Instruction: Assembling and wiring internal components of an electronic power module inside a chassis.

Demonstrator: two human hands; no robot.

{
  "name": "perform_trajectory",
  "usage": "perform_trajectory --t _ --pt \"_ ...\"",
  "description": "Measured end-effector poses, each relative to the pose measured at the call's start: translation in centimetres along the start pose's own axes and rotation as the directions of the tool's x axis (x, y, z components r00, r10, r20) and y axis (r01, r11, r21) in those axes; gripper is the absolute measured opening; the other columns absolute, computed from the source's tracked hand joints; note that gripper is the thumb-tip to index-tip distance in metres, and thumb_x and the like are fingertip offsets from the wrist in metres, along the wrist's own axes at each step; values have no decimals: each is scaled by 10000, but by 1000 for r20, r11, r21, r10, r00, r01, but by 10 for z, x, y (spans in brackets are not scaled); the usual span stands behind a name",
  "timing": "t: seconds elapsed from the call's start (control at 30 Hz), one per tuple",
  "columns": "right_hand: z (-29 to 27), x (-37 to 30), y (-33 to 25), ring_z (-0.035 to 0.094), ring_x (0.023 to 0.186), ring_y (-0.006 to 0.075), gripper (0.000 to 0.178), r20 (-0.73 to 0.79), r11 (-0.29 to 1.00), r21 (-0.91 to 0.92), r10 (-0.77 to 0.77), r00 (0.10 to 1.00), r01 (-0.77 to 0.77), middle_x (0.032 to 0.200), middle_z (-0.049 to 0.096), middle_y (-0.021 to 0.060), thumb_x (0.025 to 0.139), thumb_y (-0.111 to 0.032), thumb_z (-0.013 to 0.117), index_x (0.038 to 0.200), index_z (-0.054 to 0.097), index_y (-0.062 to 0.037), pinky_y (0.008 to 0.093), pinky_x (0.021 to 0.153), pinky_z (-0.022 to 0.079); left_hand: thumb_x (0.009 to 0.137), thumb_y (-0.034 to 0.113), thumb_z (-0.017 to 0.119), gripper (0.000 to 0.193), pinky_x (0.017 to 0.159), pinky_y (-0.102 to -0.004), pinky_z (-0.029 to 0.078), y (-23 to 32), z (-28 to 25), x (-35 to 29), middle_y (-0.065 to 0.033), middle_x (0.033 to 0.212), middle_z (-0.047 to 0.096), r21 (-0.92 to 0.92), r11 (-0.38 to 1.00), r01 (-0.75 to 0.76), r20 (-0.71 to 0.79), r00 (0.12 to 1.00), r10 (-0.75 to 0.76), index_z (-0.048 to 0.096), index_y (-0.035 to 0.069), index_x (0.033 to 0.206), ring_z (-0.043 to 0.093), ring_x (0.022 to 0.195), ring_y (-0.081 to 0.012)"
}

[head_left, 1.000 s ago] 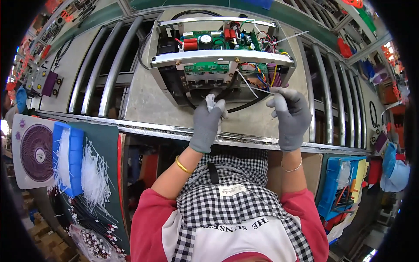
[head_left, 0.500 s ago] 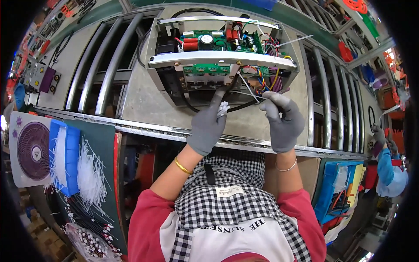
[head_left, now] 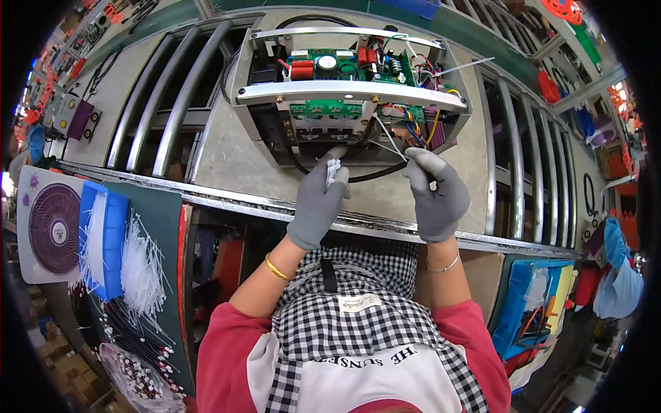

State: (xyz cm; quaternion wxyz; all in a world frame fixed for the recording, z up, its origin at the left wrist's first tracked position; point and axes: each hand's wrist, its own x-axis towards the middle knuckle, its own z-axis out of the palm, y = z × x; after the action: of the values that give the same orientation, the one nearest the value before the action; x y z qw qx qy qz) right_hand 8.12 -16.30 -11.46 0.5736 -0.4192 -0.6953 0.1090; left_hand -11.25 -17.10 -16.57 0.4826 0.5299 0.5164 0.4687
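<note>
An open-frame electronic unit (head_left: 351,93) with silver rails stands on the bench, showing a green circuit board (head_left: 368,69) and coloured wires. A black cable (head_left: 375,175) loops out of its near side. From the unit's lower right, a white cable tie (head_left: 390,141) runs to my right hand (head_left: 441,196), whose gloved thumb and forefinger are pinched on its end. My left hand (head_left: 318,206), also in a grey glove, is closed around a small bunch of white pieces (head_left: 333,171), too small to name. Its forefinger points toward the unit, just short of the cable.
Metal rollers lie left (head_left: 165,103) and right (head_left: 530,151) of the bench plate. At lower left are a purple fan (head_left: 55,234), a blue bin (head_left: 113,241) and loose white cable ties (head_left: 143,268). A blue tool tray (head_left: 513,303) is at lower right; another person (head_left: 616,282) works beyond.
My left hand has drawn back from the black cable, down and to the left. My right hand has shifted slightly left and down, still pinching the cable tie.
</note>
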Motion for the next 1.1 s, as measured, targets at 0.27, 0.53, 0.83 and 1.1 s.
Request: perform_trajectory --t 0.27,0.53,0.83,1.1 --pt "2 4 6 680 746 114 157 6 965 196 177 984 -175 895 724 74 882 8 684 1039 681 7 236 673 538 957 246 569 264 383 -233 286 6 6 4 -2 611 535 -275 951 139 -36 987 -154 558 44 788 389 430 -59" --pt "-4 10 7 684 747 110 150 45 964 164 207 977 -211 869 717 64 880 -1 690 1031 685 5 230 683 537 951 256 595 294 358 -228 257 12 15 11 19 574 479 -442 819 366 82 926 -369 553 54 741 320 394 -40" --pt "-6 11 15 673 740 103 150 36 963 185 190 981 -194 882 720 66 871 -16 708 1020 688 -10 230 681 527 937 264 618 323 361 -231 251 20 29 20 32 554 460 -379 868 322 -2 937 -349 556 62 693 319 384 -35" --pt "-4 18 13 660 703 94 135 57 959 211 183 981 -191 874 711 61 897 -47 693 1025 676 -8 220 645 522 928 245 631 267 359 -227 261 14 33 19 10 605 515 -470 844 258 -37 950 -311 576 54 750 339 395 -40"
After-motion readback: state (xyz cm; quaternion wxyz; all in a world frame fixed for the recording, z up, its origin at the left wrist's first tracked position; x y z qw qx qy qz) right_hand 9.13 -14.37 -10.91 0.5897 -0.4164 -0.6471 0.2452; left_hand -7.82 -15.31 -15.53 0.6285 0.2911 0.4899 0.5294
